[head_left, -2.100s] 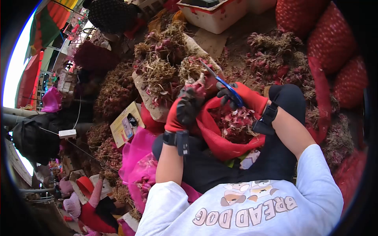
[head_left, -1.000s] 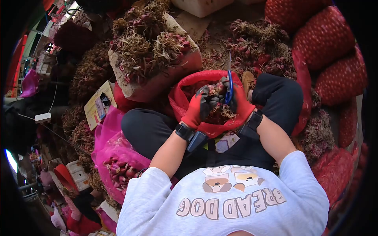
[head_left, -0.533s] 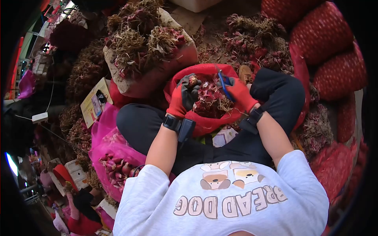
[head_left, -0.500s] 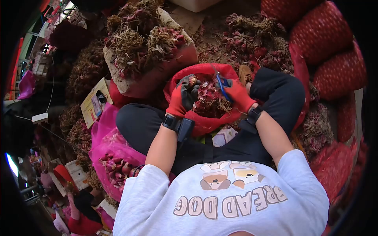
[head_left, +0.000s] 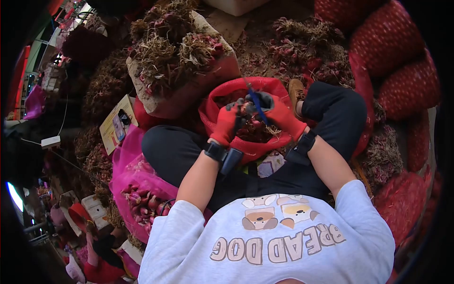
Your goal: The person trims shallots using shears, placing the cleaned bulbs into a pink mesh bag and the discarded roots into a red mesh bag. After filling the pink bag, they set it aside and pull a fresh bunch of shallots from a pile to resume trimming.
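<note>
My left hand (head_left: pixel 228 122), in a red glove with dark fingers, is closed on a shallot (head_left: pixel 245 109) above the opening of a red mesh sack (head_left: pixel 213 94). Fingers of my right hand (head_left: pixel 283 117), gloved the same way, are wrapped round blue-handled scissors (head_left: pixel 257 105). Both hands meet over the sack, with the scissors close beside the shallot. Loose shallots and dry skins show inside the sack, partly hidden by my hands. The sack stands between my crossed legs.
Bundled shallots with dry stalks (head_left: pixel 165 52) lie on a pale block at upper left. A pink mesh bag of shallots (head_left: pixel 142 201) rests by my left leg. More shallots (head_left: pixel 307 42) cover the ground ahead. Full red sacks (head_left: pixel 388 40) are stacked at right.
My hands have come together over the sack. The left moved right with the shallot, and the right moved left with the scissors, covering more of the sack's contents.
</note>
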`<action>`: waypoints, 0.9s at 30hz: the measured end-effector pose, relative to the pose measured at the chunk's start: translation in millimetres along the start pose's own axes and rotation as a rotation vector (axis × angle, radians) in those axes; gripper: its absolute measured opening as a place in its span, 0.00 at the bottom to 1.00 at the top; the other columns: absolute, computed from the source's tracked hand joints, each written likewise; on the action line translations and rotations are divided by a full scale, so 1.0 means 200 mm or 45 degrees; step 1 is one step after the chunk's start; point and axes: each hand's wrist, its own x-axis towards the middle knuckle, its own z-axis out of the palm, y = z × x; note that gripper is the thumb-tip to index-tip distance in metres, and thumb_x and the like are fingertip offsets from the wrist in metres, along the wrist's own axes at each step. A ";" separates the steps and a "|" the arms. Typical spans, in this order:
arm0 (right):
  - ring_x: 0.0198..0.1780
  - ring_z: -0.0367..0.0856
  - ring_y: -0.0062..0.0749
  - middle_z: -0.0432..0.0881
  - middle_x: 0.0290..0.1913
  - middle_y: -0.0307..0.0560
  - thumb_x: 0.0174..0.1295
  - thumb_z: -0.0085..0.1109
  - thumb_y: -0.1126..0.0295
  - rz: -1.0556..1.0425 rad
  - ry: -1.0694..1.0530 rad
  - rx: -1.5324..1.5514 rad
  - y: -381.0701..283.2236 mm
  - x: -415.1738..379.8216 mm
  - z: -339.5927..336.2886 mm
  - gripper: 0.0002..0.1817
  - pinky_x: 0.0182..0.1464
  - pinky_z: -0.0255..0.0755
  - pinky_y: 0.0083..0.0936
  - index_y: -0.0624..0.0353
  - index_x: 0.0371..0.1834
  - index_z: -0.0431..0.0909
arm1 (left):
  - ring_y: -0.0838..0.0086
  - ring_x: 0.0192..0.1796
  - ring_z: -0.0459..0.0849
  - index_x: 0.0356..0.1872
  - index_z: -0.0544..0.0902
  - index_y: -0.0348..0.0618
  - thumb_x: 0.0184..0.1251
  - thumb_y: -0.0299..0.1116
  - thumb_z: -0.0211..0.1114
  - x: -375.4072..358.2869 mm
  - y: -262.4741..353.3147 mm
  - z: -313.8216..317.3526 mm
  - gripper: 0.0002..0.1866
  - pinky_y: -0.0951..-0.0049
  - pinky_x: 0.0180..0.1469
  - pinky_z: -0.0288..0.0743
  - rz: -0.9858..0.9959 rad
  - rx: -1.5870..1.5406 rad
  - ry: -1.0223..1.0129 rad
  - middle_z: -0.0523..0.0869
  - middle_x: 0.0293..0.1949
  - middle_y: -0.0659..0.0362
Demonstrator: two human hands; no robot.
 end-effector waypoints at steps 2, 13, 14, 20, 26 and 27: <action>0.42 0.79 0.16 0.81 0.41 0.38 0.60 0.62 0.68 -0.054 0.079 -0.307 -0.07 -0.04 0.04 0.18 0.41 0.74 0.15 0.62 0.52 0.76 | 0.83 0.30 0.78 0.42 0.82 0.42 0.71 0.45 0.56 0.00 0.00 0.03 0.16 0.80 0.32 0.72 -0.253 -0.197 0.088 0.83 0.32 0.64; 0.36 0.80 0.17 0.82 0.36 0.36 0.57 0.66 0.65 0.235 0.074 0.480 0.13 0.02 -0.06 0.17 0.34 0.76 0.17 0.58 0.48 0.78 | 0.85 0.27 0.73 0.40 0.80 0.41 0.69 0.34 0.58 0.02 0.03 0.02 0.08 0.83 0.30 0.67 -0.029 -0.432 -0.081 0.80 0.30 0.68; 0.37 0.81 0.17 0.82 0.38 0.37 0.57 0.66 0.65 0.231 0.109 0.410 0.09 0.01 -0.03 0.18 0.34 0.77 0.18 0.57 0.49 0.78 | 0.85 0.27 0.73 0.39 0.80 0.41 0.69 0.33 0.58 0.02 0.03 0.02 0.07 0.83 0.30 0.67 -0.012 -0.398 -0.047 0.79 0.29 0.68; 0.43 0.79 0.19 0.80 0.44 0.38 0.57 0.68 0.67 0.124 0.153 -0.074 0.03 0.00 0.04 0.18 0.42 0.78 0.20 0.60 0.49 0.76 | 0.84 0.25 0.73 0.34 0.78 0.45 0.70 0.35 0.58 0.03 0.04 0.02 0.06 0.82 0.28 0.66 0.417 0.218 -0.015 0.76 0.23 0.68; 0.41 0.77 0.20 0.81 0.40 0.39 0.57 0.68 0.67 -0.241 0.055 -0.223 0.06 0.01 0.07 0.18 0.45 0.73 0.22 0.60 0.49 0.76 | 0.76 0.28 0.76 0.43 0.76 0.42 0.70 0.33 0.57 0.04 -0.04 -0.14 0.07 0.75 0.33 0.73 -0.299 -0.632 -0.574 0.78 0.28 0.65; 0.41 0.77 0.19 0.81 0.40 0.38 0.57 0.68 0.67 -0.181 0.091 -0.107 0.04 0.00 0.08 0.18 0.45 0.73 0.21 0.60 0.49 0.76 | 0.74 0.30 0.76 0.41 0.76 0.43 0.70 0.34 0.56 0.03 -0.03 -0.12 0.06 0.75 0.34 0.73 -0.245 -0.440 -0.465 0.77 0.29 0.64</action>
